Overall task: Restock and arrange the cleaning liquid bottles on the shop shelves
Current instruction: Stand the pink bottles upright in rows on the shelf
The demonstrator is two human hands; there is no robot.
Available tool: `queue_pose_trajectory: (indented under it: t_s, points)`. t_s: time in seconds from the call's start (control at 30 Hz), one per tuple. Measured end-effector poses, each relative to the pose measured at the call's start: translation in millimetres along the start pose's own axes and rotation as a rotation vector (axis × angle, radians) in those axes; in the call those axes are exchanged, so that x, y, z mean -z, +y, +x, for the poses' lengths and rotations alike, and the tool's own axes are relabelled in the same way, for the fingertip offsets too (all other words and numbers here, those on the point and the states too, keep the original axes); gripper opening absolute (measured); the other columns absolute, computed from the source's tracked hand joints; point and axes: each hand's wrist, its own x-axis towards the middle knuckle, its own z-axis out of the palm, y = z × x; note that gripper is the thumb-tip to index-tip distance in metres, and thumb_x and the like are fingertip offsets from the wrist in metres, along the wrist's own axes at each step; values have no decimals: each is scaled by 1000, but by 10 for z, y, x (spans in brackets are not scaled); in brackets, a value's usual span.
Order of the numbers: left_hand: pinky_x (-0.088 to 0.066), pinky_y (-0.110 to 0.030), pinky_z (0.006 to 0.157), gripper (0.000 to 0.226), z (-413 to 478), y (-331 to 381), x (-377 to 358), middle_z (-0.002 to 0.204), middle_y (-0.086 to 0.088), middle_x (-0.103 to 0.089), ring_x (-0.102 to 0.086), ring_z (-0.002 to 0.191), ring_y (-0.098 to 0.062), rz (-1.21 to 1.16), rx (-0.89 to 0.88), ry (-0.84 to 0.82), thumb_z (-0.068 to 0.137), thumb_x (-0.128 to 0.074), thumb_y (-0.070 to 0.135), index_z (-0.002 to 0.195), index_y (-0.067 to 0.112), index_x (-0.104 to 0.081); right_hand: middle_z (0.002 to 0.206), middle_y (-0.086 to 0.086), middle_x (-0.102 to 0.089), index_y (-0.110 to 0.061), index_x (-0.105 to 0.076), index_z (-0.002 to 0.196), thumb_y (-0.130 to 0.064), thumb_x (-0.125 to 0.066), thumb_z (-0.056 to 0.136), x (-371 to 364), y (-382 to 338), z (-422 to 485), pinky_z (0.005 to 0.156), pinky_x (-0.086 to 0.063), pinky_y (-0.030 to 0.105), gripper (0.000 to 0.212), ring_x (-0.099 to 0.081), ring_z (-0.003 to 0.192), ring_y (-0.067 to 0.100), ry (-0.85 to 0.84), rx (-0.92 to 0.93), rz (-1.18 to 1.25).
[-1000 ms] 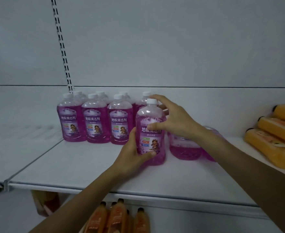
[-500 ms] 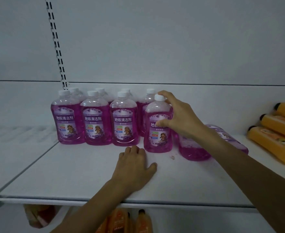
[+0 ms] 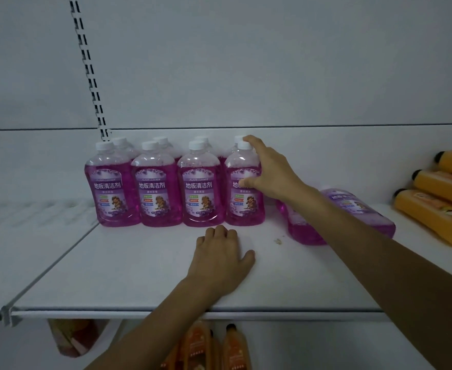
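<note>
White metal shelf [image 3: 128,276]: upright clear plastic bottles of purple floor cleaner [image 3: 155,188], white-capped, two rows at back left; rear row mostly hidden. Left hand [image 3: 219,260]: palm down before the rows, fingers relaxed, holding nothing. Rightmost front purple bottle [image 3: 242,209]: upright, gripped by right hand [image 3: 270,172], forefinger on cap, thumb across label. Toppled purple bottle [image 3: 353,206]: partly behind forearm. Lying orange bottles [image 3: 438,209]: cut off at frame edge.

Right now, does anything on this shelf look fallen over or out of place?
Yes. One purple bottle lies on its side right of the upright row, partly behind the right forearm. Small crumbs lie on the shelf beside it. The right hand grips the row's end bottle.
</note>
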Motion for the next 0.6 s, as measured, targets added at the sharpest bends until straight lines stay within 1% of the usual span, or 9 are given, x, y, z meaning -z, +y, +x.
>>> queue_pose_trajectory:
  t_s: [0.03,0.07,0.1,0.17,0.23,0.37,0.5,0.53,0.6]
  points:
    - [-36,-35,100,48,-5,5,8,125,-7,-50,-43,114,-22,3,-6,6,94,-35,47,125,11,-48,115,10,-44,-29,-23,146,-16,-75,78,-1,-1,-19,66,-42,15,86,-49,99,21,3,-11,1]
    - [-36,-35,100,47,-9,11,22,126,-7,-50,-44,115,-22,6,-15,16,94,-36,46,125,12,-48,118,11,-43,-30,-20,148,-19,-76,78,-1,3,-39,69,-42,15,90,-47,100,20,4,-24,2]
    - [-36,-35,101,47,-13,19,37,127,-6,-50,-44,116,-21,10,-31,32,94,-37,45,126,13,-48,124,13,-42,-29,-14,149,-22,-77,77,1,22,-56,77,-42,19,96,-47,105,21,1,-44,5]
    - [-35,-31,101,45,-18,39,63,129,-2,-49,-45,118,-18,4,-76,86,94,-41,43,129,15,-47,137,16,-37,-23,-5,151,-30,-79,75,33,80,-90,96,-38,32,106,-40,125,27,-19,-111,16]
    - [-36,-28,98,42,-16,96,97,128,1,-51,-46,115,-15,-74,-118,139,94,-44,42,128,18,-47,146,17,-31,-16,-6,151,-37,-76,76,138,172,-140,105,-31,37,104,-31,135,30,-40,-179,19]
    - [-41,-31,94,42,147,346,118,127,-1,-54,-50,113,-17,-344,-82,131,94,-44,44,127,18,-50,149,14,-32,-13,-19,150,-42,-66,85,462,469,-245,106,-32,35,86,-33,136,27,-64,-268,-31]
    - [-43,-38,99,64,371,669,72,133,-8,-54,-52,118,-23,-554,37,-35,91,-39,55,139,12,-39,147,14,-39,-13,-27,148,-46,-60,88,689,778,-265,99,-35,30,77,-41,132,26,-186,-339,-45]
    - [-43,-39,99,66,413,733,53,131,-7,-55,-54,117,-23,-593,60,-72,91,-39,58,139,13,-38,146,14,-40,-13,-29,147,-48,-59,88,710,840,-252,99,-35,30,75,-42,131,26,-230,-350,-63]
    - [-46,-40,96,65,491,826,22,121,-3,-62,-59,107,-20,-676,84,-93,85,-40,67,129,20,-47,143,12,-44,-11,-36,144,-52,-55,88,713,930,-211,100,-36,31,71,-45,128,26,-320,-358,-133]
